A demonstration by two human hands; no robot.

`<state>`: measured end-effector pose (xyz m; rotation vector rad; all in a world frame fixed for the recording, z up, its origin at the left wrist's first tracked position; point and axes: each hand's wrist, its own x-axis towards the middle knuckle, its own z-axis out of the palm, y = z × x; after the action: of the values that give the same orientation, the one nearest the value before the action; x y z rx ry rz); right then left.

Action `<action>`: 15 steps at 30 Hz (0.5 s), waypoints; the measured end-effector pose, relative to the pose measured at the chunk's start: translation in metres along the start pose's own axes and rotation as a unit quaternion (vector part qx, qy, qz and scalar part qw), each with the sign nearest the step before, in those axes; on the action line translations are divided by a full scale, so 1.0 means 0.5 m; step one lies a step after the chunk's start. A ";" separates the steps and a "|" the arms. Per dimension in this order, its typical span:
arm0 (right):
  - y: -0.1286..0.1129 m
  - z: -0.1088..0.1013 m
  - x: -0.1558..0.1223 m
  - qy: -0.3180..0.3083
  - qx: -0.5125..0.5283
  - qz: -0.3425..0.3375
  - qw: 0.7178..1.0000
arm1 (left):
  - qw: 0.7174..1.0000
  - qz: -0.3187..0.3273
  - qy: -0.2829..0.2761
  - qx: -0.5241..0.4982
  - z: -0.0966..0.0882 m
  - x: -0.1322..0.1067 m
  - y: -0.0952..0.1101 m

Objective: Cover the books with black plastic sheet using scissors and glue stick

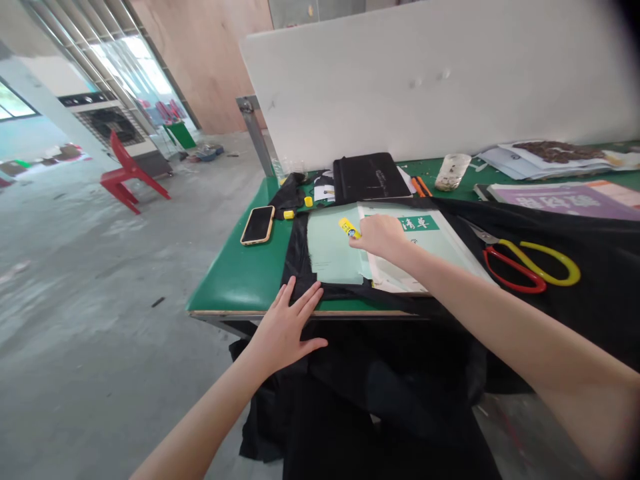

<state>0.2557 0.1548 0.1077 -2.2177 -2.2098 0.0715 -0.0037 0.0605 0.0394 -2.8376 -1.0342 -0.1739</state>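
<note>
My left hand (287, 327) lies flat and open on the black cloth (575, 293) at the near edge of the green table (240, 273), just below a pale green sheet (333, 253). My right hand (383, 237) is closed around a yellow glue stick (349, 228), its tip touching the pale green sheet beside a book with a green title label (430, 247). The black cloth hangs over the table's front edge toward the floor.
Red-and-yellow scissors (530, 263) lie on the cloth at the right. A phone (258, 224) sits at the table's left, a black pouch (370, 175) behind the book. A white board (450, 73) stands along the back. A red chair (127, 173) stands on the floor at left.
</note>
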 end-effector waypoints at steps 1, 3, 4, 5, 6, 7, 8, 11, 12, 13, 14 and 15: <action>0.000 0.002 0.000 -0.001 -0.008 -0.001 1.000 | 1.000 0.000 -0.004 -0.002 -0.001 0.000 0.000; -0.003 0.006 0.002 -0.006 -0.023 -0.009 1.000 | 1.000 -0.001 -0.006 -0.007 -0.003 0.000 0.000; -0.006 0.007 0.004 -0.009 -0.030 -0.015 0.999 | 1.000 -0.002 -0.004 -0.010 -0.004 0.000 0.001; -0.010 0.007 0.007 -0.012 -0.037 -0.025 0.999 | 1.000 -0.003 -0.002 -0.013 -0.004 0.000 0.002; -0.015 0.006 0.010 -0.018 -0.043 -0.034 0.998 | 1.000 -0.005 0.001 -0.015 -0.003 0.000 0.004; -0.020 0.004 0.014 -0.026 -0.049 -0.043 0.998 | 1.000 -0.007 0.003 -0.017 -0.002 0.000 0.004; -0.026 0.001 0.016 -0.031 -0.053 -0.050 0.997 | 1.000 -0.010 0.003 -0.018 -0.002 -0.001 0.005; -0.048 -0.011 0.020 -0.018 -0.026 -0.055 0.998 | 1.000 -0.017 0.006 -0.020 0.002 -0.001 0.005; -0.058 -0.014 0.019 -0.008 0.008 -0.060 0.998 | 1.000 -0.018 0.009 -0.020 0.003 -0.002 0.005; -0.068 -0.015 0.017 -0.004 0.060 -0.072 0.996 | 1.000 -0.020 0.012 -0.020 0.004 -0.002 0.004; -0.078 -0.014 0.014 -0.008 0.123 -0.091 0.988 | 0.999 -0.021 0.015 -0.019 0.005 -0.003 0.004; -0.089 -0.011 0.011 -0.021 0.189 -0.111 0.975 | 0.999 -0.021 0.019 -0.018 0.006 -0.004 0.003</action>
<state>0.2117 0.1604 0.1150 -1.7784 -2.2203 0.4937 -0.0039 0.0585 0.0359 -2.8348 -1.0933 -0.2516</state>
